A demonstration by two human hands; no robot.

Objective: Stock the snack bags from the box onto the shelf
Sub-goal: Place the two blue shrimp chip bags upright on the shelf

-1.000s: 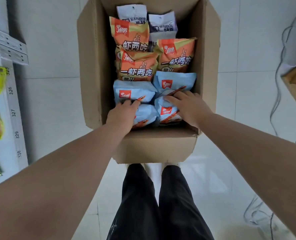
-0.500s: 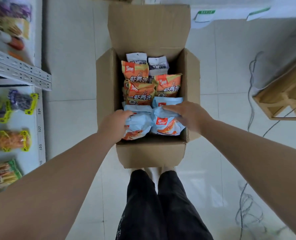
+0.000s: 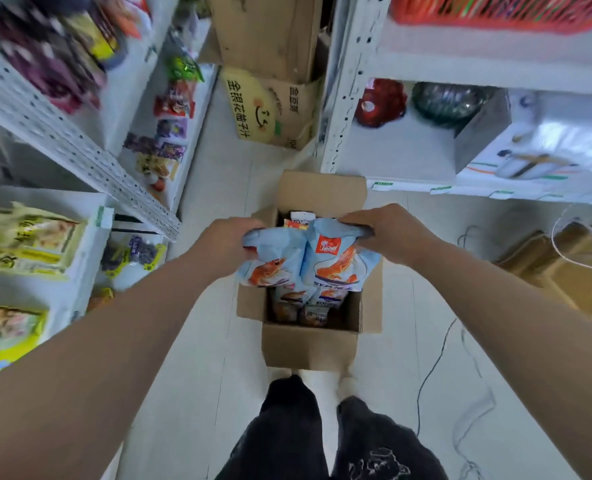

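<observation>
Lifted since half a second ago: blue bags (image 3: 308, 261), then low among the stock in the box (image 3: 308, 344), now held above its open top. Head raised as well, with racks in view on both sides.

Far left: shelf (image 3: 62, 143), crowded with snack packets, mostly blurred; no free gap made out from here. Left hand (image 3: 230, 242) curled round the top left corner of the bags, pinching the film. Bags slung between the hands, two shrimp-print fronts facing up. Further packs under them, hanging or still in the box, hard to tell which. Right hand (image 3: 388, 233) clamped over the top right corner in the same way. Box on the floor at the feet, directly below the load. Right: second rack (image 3: 350, 98) with bowls and sundries; cable (image 3: 433, 372) trailing over the tiles.

Step in hand, by judgement: carry from box to shelf, pick finished. Next: swing left, find a gap, set bags upright, fronts out. Keep both corners gripped until seated; slack film, likely to slip.
</observation>
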